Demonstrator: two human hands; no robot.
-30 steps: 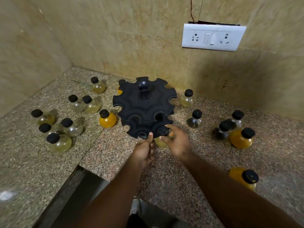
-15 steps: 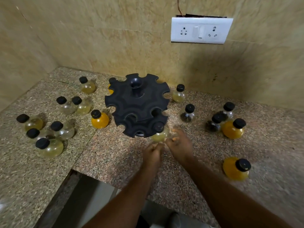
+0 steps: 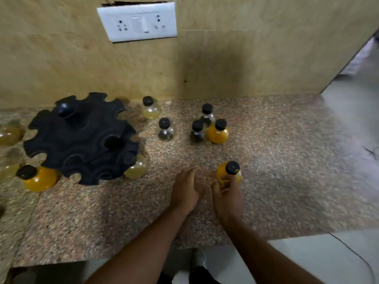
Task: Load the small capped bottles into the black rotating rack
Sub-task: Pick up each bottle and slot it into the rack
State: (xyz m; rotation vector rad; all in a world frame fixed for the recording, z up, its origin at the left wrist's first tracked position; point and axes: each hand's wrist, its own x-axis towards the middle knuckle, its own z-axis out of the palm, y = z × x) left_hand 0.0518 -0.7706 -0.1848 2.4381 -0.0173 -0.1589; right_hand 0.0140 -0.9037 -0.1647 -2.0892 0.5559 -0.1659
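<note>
- Right hand (image 3: 227,194) is wrapped round an orange bottle (image 3: 228,175) on the granite counter (image 3: 287,171); fingers curl on its round belly and the black cap pokes up clear above them.
- The bottle looks to be resting on the counter; lifted or not, cannot tell through the blur.
- Left hand (image 3: 187,189) sits just beside the right, fingers loosely spread, nothing in it.
- Orange bottle stands upright, long axis vertical, cap up.
- Black rack (image 3: 82,138) lies off to the left of both hands and a bit farther back, well apart from the held bottle; the left hand is the nearer one.
- Rack's edge notches open outward; one pale yellow bottle (image 3: 136,167) already hangs in a near-right notch, cap at the rim.
- Next move, as I judge it: carry the bottle leftward, keep it upright, slide the neck sideways into a free notch.
- Left hand looks best placed to steady or turn the rack.
- More loose bottles (image 3: 207,128) stand in a cluster behind the hands; another orange one (image 3: 40,178) stands at the rack's near-left edge.
</note>
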